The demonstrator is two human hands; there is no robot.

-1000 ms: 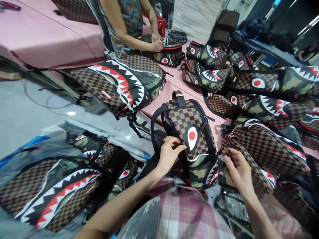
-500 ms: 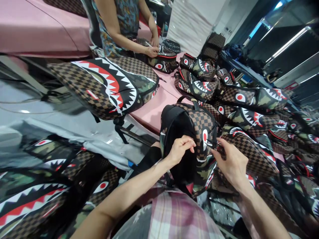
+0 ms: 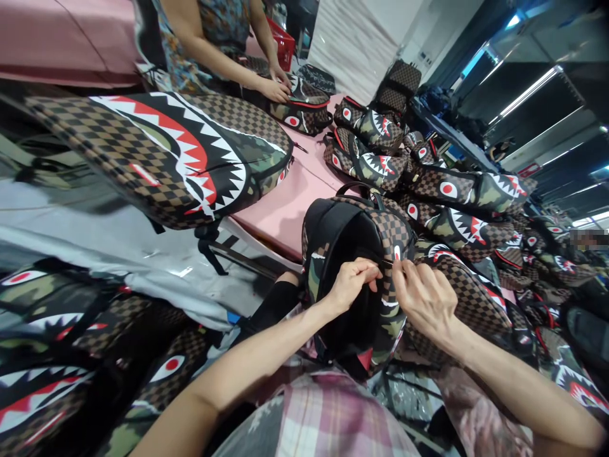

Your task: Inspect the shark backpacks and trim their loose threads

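Note:
An open backpack [image 3: 328, 241] stands upright in front of my lap, with a brown check, camouflage and shark-face print and a dark interior. My left hand [image 3: 354, 285] is pinched in front of the bag's opening; whatever lies between its fingertips is too small to make out. Just to its right, my right hand [image 3: 425, 295] is closed at the bag's printed front, partly covering the red-and-white eye. A thin, pointed tool [image 3: 386, 261] sticks out from its fingers toward my left hand. The rest of the tool is hidden in the grip.
Another shark-print backpack [image 3: 190, 158] lies on the pink table [image 3: 271, 216] at left. Several similar bags [image 3: 457, 190] are piled on the right, and more bags [image 3: 47, 355] lie at lower left. Across the table, a co-worker's hands [image 3: 278, 89] handle a bag.
My right hand has moved left and turned, bringing the tool's tip close to my left hand. My left hand stays pinched by the opening. The camera view has shifted slightly.

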